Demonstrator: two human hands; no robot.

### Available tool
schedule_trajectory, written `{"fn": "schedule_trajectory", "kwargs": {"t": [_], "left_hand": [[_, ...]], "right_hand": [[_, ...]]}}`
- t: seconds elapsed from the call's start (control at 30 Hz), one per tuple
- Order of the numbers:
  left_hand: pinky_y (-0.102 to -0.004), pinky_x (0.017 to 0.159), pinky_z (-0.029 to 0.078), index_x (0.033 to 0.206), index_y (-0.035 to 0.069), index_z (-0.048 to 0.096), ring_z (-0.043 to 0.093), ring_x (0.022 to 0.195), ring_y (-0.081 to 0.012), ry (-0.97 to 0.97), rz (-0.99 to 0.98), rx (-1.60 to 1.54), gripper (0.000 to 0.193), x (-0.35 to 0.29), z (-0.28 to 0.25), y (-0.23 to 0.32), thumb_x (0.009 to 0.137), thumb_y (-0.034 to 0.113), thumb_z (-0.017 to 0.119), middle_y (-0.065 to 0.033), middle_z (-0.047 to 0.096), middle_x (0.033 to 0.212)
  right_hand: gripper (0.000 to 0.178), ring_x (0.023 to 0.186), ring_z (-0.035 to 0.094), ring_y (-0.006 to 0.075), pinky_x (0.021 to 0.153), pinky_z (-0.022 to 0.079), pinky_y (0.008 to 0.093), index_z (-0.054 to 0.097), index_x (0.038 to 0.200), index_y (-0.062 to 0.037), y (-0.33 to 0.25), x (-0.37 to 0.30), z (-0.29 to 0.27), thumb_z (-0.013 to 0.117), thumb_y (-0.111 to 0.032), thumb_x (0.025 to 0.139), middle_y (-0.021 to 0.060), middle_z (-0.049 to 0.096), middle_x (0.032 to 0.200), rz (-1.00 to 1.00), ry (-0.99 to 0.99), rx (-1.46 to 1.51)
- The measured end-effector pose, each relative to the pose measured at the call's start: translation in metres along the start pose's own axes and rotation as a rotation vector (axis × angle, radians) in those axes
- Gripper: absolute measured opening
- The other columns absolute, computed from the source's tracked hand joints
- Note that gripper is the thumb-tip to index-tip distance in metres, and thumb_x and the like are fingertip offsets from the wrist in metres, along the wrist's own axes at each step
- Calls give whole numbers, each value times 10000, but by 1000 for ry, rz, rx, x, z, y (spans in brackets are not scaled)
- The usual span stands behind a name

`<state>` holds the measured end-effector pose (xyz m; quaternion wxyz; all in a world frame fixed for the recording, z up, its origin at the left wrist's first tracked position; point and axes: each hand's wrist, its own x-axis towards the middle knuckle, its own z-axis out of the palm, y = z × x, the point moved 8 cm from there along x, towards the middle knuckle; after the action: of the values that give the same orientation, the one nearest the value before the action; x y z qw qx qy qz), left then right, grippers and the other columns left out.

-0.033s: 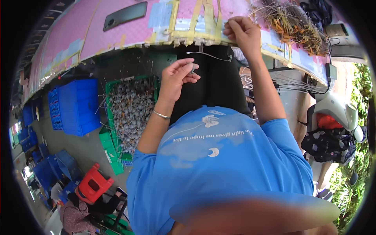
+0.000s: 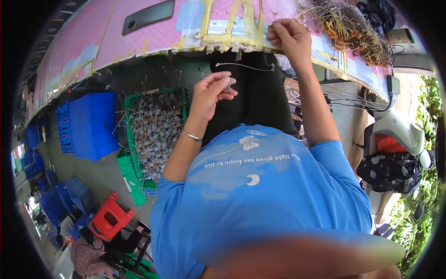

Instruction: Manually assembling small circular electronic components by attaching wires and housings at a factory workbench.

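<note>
My left hand [image 2: 210,95] is closed in a pinch above my dark trousers, gripping a small round grey piece [image 2: 227,83] between thumb and fingers. A thin pale wire [image 2: 246,67] with small ends shows just beyond these fingertips; whether it joins the grey piece or lies on my lap I cannot tell. Farther right, my right hand [image 2: 292,39] is at the near edge of the pink table [image 2: 111,44]. Its thumb and forefinger press together over something small and dark, too small to name.
A phone [image 2: 148,17] lies on the table, and a bundle of thin wires [image 2: 350,30] at its far right. On the floor to my left stands a green crate [image 2: 127,100] full of grey wired pieces, beside blue crates [image 2: 95,128]. A red stool [image 2: 111,217] and another person [image 2: 90,255] are behind.
My left hand has shifted very slightly to the right and nearer. The left end of the pale wire has moved a little left. My right hand has barely moved.
</note>
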<state>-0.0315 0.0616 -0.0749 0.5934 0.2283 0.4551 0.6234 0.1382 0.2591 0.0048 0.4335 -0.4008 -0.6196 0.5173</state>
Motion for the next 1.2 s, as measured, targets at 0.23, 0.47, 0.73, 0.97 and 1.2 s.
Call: {"fn": "schedule_trajectory", "kwargs": {"t": [0.23, 0.47, 0.73, 0.97, 1.2], "left_hand": [[-250, 643, 575, 1185, -37, 614, 703, 758, -189, -100, -104, 188, 307, 4, 12, -27, 925, 119, 661, -129, 686, 1002], [-260, 648, 571, 1163, -42, 619, 702, 750, -197, -69, -170, 250, 326, 30, 2, -46, 885, 103, 707, -117, 685, 927], [-288, 635, 575, 1132, -50, 620, 707, 755, -212, -55, -157, 166, 287, -11, -18, -24, 871, 54, 678, -149, 697, 965], [-256, 508, 554, 1103, -55, 622, 685, 603, -193, -182, -197, 238, 320, -62, -35, 12, 801, 3, 710, -179, 700, 939], [-265, 630, 579, 1173, -55, 593, 713, 728, -209, -245, -79, 209, 350, -22, 38, 22, 844, 12, 691, -141, 695, 965]], "right_hand": [[164, 754, 673, 107, 671, 554, 225, 654, 1017, 12, -3, -6, 0, 588, -132, 977, 76, 704, 882, -81, -27, -1], [113, 712, 683, 216, 626, 551, 316, 642, 1008, -8, 3, -94, 42, 577, -67, 936, 116, 695, 946, -430, -491, -490], [49, 733, 632, 380, 668, 524, 445, 594, 895, -12, 22, -106, 40, 596, -24, 848, 170, 620, 862, -404, -527, -736], [85, 826, 647, 146, 727, 527, 291, 622, 951, 33, -114, -78, -28, 544, 46, 919, 99, 645, 914, -346, -382, -279], [138, 718, 623, 109, 654, 515, 259, 654, 990, 46, -106, 16, -80, 597, -70, 941, 86, 687, 965, -363, 50, -259]]}}
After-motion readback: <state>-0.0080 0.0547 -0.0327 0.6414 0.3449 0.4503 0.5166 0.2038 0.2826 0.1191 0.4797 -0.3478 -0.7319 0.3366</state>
